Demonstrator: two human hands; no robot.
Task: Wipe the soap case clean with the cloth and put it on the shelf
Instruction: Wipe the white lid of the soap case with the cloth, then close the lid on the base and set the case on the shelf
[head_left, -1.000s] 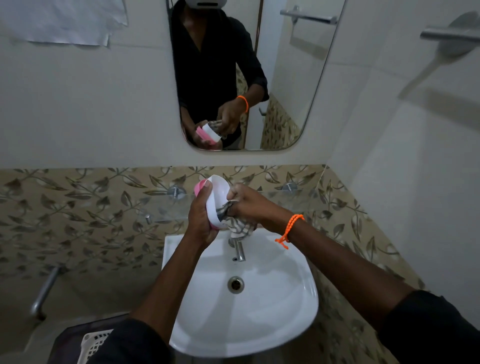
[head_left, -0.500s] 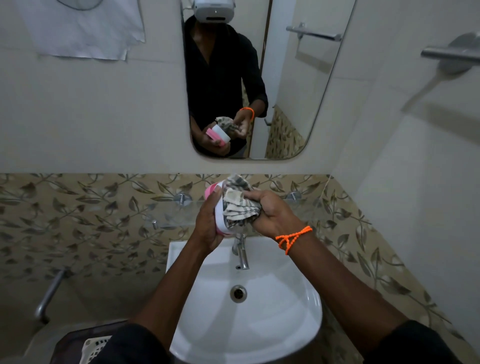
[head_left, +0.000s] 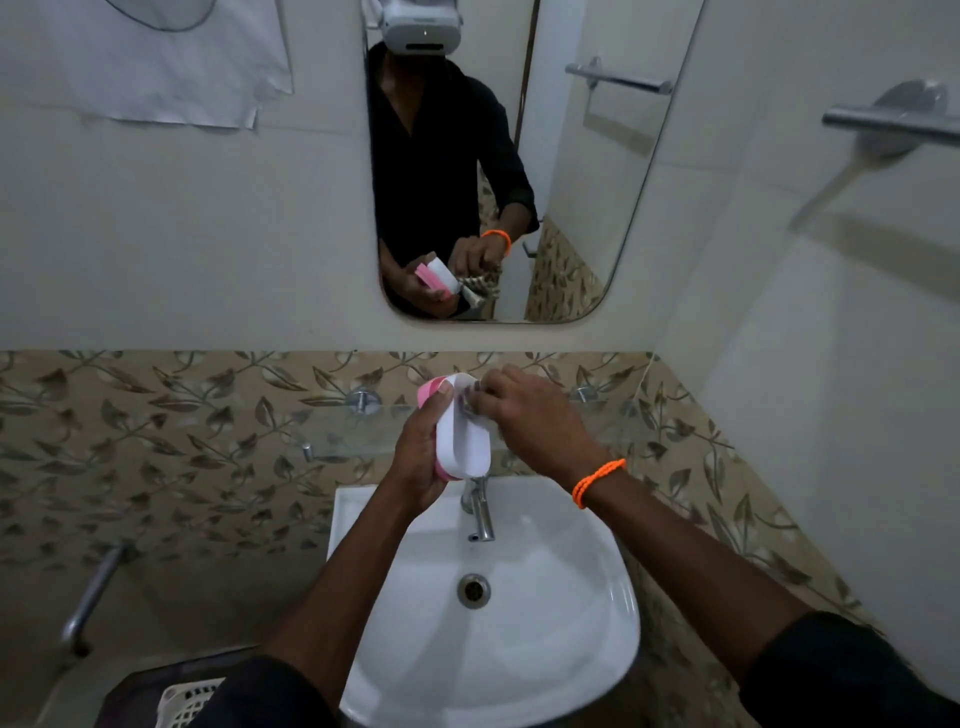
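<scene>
Hands — cloth inside soap case

Both my hands are raised in front of me, close together and closed in grips.

My left hand is upright, palm turned toward the right, fingers curled around the back of the soap case and thumb pressed on its near edge at the top. My right hand sits just beside it on the right, back of the hand facing me, knuckles bent, fingertips pinched down against the case's upper end on a bit of cloth that my fingers mostly hide. Both forearms are bare and reach up from below, with dark sleeves at the elbows. An orange band circles my right wrist.
</scene>
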